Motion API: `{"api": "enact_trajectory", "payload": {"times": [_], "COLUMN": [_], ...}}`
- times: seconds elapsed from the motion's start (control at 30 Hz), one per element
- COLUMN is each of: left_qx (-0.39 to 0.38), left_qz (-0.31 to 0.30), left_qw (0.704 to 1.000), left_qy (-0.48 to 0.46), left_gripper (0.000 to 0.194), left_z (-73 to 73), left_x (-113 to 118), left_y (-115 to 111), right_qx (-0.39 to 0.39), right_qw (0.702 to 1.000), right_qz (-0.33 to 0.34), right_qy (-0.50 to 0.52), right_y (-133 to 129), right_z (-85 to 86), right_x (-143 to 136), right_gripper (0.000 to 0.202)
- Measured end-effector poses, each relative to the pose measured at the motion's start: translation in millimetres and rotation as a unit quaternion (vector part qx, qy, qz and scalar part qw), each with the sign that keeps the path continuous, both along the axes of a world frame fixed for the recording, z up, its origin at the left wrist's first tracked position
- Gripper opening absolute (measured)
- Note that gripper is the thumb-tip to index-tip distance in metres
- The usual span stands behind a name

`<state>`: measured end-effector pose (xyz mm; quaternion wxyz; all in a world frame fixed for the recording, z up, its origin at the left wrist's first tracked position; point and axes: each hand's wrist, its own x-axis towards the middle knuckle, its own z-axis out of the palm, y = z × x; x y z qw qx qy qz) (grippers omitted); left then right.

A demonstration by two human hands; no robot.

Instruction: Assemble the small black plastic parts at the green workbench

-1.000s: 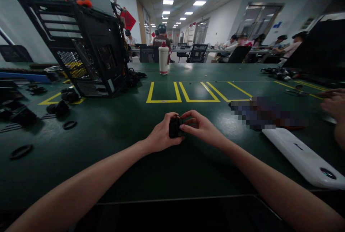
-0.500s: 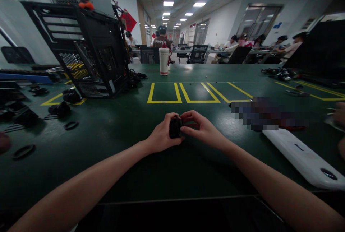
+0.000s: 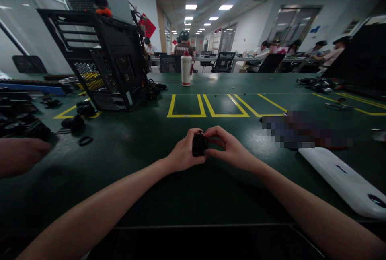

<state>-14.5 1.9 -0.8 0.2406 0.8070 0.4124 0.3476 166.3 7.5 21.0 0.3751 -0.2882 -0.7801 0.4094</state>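
Note:
A small black block-shaped part (image 3: 198,145) is held just above the green table (image 3: 169,203), in front of me. My left hand (image 3: 183,151) wraps round it from the left, with the thumb at its near side or top edge; I cannot tell exactly which finger is where. From the other side, the fingertips of my right hand (image 3: 226,145) pinch its right edge. The part's details are too dark to make out, and its lower side is hidden by my fingers.
A black computer case (image 3: 114,58) stands at the left, near dark parts (image 3: 72,124) and a black ring (image 3: 85,141). Another person's hand (image 3: 22,156) reaches in at far left. A white cup (image 3: 186,71) stands behind yellow tape outlines; a white device (image 3: 340,179) lies right.
Another person's hand has come further in from the left, over where a second black ring lay. The view has shifted slightly. Both my hands keep their grip on the black part.

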Motion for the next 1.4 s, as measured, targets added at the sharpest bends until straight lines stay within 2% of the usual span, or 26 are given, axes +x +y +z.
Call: {"api": "enact_trajectory", "payload": {"times": [0.23, 0.43, 0.67, 0.8, 1.07, 1.4], "left_qx": [-0.012, -0.011, -0.014, -0.015, -0.015, -0.018], "left_qz": [-0.005, 0.001, 0.003, 0.001, 0.009, -0.004], "left_qw": [1.000, 1.000, 1.000, 1.000, 1.000, 1.000], "left_qy": [-0.013, -0.015, -0.019, -0.016, -0.010, -0.011], "left_gripper": [0.066, 0.064, 0.064, 0.065, 0.064, 0.063], "left_z": [1.1, 3.7, 3.2, 3.2, 4.0, 4.3], "left_x": [0.2, 0.1, 0.7, 0.4, 1.5, 1.1], "left_y": [-1.3, -2.2, -2.4, -2.6, -2.4, -2.4], "right_qx": [-0.049, -0.023, -0.046, -0.057, -0.028, -0.069], "right_qw": [0.998, 0.999, 0.998, 0.997, 1.000, 0.997], "right_qz": [-0.039, -0.029, -0.033, -0.032, -0.012, -0.029], "right_qy": [-0.020, 0.011, -0.038, -0.027, -0.003, -0.037], "right_y": [0.3, 0.4, -1.0, -0.5, 1.4, -1.6], "right_z": [3.5, -2.3, 3.8, 4.8, 1.5, 5.7], "right_x": [-0.9, -1.7, -0.2, -0.7, -0.1, 0.1], "right_gripper": [0.024, 0.037, 0.034, 0.027, 0.035, 0.037]}}
